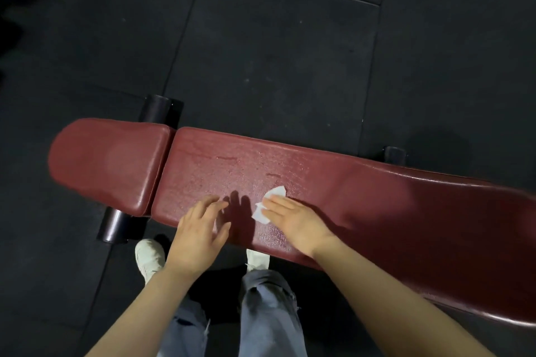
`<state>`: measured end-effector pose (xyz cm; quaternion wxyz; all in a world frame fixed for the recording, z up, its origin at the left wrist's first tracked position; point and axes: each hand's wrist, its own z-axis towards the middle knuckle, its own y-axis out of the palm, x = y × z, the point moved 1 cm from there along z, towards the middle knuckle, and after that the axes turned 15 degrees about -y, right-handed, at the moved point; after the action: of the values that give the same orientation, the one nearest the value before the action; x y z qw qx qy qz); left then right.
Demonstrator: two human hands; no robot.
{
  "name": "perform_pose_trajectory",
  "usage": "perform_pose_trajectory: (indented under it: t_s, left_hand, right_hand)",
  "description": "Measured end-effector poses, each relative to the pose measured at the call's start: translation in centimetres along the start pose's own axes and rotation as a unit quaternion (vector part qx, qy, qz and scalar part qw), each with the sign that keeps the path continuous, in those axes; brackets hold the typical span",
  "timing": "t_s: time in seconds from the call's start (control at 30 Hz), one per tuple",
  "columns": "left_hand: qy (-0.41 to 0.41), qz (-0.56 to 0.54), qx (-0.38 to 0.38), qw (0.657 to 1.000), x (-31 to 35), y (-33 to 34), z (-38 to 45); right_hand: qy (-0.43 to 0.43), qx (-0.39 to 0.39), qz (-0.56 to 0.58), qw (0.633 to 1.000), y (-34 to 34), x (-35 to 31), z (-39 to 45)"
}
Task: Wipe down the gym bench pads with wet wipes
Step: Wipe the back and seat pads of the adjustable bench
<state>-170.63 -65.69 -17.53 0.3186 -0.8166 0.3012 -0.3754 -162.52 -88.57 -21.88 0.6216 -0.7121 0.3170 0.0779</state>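
A dark red gym bench runs across the view, with a short seat pad (107,162) on the left and a long back pad (362,197) on the right. A white wet wipe (269,203) lies on the long pad near its front edge. My right hand (293,217) presses flat on the wipe with straight fingers. My left hand (200,229) hovers over the pad's front edge to the left of the wipe, fingers spread and relaxed, holding nothing. The pad's surface around the wipe looks worn and cracked.
The bench stands on black rubber floor tiles (275,52). Black frame tubes stick out behind (158,109) and in front (111,224) of the gap between the pads. My legs in jeans and white shoes (149,256) are close to the bench's front.
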Motion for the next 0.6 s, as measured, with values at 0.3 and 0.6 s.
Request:
perform_pose_trajectory:
  t_s: [0.3, 0.6]
  left_hand:
    - [0.026, 0.017, -0.028, 0.999, -4.1, -3.4, 1.6]
    - [0.02, 0.008, -0.029, 0.999, -11.5, -6.8, 3.5]
  right_hand:
    - [0.439, 0.279, -0.039, 0.853, -5.0, 6.1, -1.9]
    - [0.337, 0.207, -0.019, 0.918, -1.0, 1.2, 22.4]
